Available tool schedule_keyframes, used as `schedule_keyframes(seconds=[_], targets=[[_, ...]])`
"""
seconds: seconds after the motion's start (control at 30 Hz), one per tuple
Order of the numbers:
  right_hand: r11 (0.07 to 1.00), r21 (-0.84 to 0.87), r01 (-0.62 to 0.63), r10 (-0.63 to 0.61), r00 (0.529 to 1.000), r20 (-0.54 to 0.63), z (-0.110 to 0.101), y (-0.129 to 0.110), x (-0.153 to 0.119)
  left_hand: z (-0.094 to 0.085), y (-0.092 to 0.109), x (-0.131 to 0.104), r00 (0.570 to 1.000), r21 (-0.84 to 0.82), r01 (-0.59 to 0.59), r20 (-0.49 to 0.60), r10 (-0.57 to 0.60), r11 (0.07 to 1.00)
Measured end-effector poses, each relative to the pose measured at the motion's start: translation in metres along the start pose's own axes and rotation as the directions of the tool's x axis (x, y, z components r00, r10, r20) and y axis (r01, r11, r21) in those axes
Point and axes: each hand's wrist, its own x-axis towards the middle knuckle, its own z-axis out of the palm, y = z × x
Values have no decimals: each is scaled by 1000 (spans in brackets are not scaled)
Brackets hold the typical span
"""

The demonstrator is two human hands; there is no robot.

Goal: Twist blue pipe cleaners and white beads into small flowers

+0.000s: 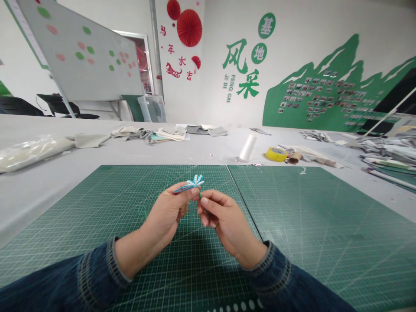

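Above the middle of the green cutting mat (123, 203) I hold up a small blue and white craft flower (195, 181) with white bead-like petals and a thin green stem (200, 195). The thumb and fingers of my left hand (169, 210) pinch the flower just under its head. My right hand (225, 216) is closed on the green stem just below, its thumb against the bent fingers. The lower end of the stem is hidden in the right hand. Both hands are close together, clear of the mat's surface.
A white thread cone (248, 148), a yellow tape roll (276, 154) and a cardboard tube (295, 157) stand or lie past the mats. Cloth scraps (172, 132) are along the far edge. A plastic-wrapped bundle (32, 151) lies left; fabric piles (386, 147) lie right.
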Motion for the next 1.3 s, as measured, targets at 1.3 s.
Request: schedule_keyframes(seconds=[1.3], targets=[[987,44,154,-143,971,-193,-7,3,6,0,-3,-9,932,595,-327,76,353,734]])
